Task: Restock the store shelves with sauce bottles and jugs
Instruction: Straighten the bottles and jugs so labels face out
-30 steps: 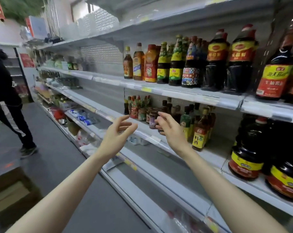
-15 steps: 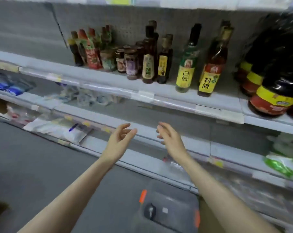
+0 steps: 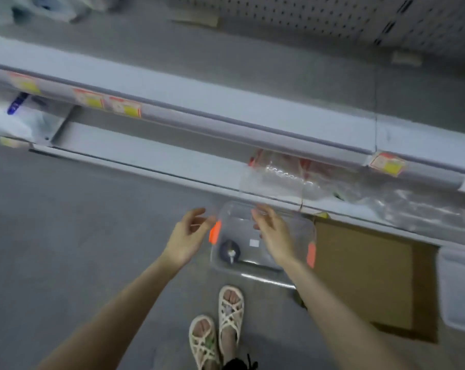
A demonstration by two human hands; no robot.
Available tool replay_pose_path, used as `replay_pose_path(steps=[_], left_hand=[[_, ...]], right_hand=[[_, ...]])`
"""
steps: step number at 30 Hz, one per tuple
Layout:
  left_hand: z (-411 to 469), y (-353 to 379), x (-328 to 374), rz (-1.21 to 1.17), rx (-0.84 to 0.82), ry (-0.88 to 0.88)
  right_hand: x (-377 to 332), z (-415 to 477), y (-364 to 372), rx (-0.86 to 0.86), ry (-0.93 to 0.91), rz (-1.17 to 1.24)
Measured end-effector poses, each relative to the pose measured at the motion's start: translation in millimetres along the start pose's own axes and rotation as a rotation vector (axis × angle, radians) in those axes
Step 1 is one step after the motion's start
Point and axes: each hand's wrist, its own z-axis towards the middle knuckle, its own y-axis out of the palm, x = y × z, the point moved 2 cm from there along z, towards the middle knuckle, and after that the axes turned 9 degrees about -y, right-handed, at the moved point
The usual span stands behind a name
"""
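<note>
A clear plastic bin (image 3: pixel 263 273) with orange latches sits on the grey floor below the lowest shelf. A single dark bottle (image 3: pixel 230 252) stands inside it at the left, seen from above. My left hand (image 3: pixel 188 236) hovers over the bin's left edge, fingers loosely curled and holding nothing. My right hand (image 3: pixel 272 232) hovers over the bin's middle, fingers relaxed and empty. No sauce bottles on shelves are in view.
Grey shelf edges (image 3: pixel 226 116) with yellow price tags run across the top. Clear packaged goods (image 3: pixel 292 174) lie on the bottom shelf. A brown cardboard sheet (image 3: pixel 364 276) lies right of the bin, a white tray (image 3: pixel 458 289) beyond it. My sandalled feet (image 3: pixel 218 324) stand just behind the bin.
The view has dropped from the bottle shelves to the floor. Both hands have lowered with it and now hang over the clear bin.
</note>
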Motion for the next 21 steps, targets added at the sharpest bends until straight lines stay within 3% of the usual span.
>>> replay_pose_path(steps=[12,21], left_hand=[[111,64,-183,0.043,-0.018,-0.291],[165,83,-251,0.057,-0.030,-0.356]], right_hand=[[231,48,76,-0.018,0.271,-0.026],[318,73,117,-0.029,0.403,0.002]])
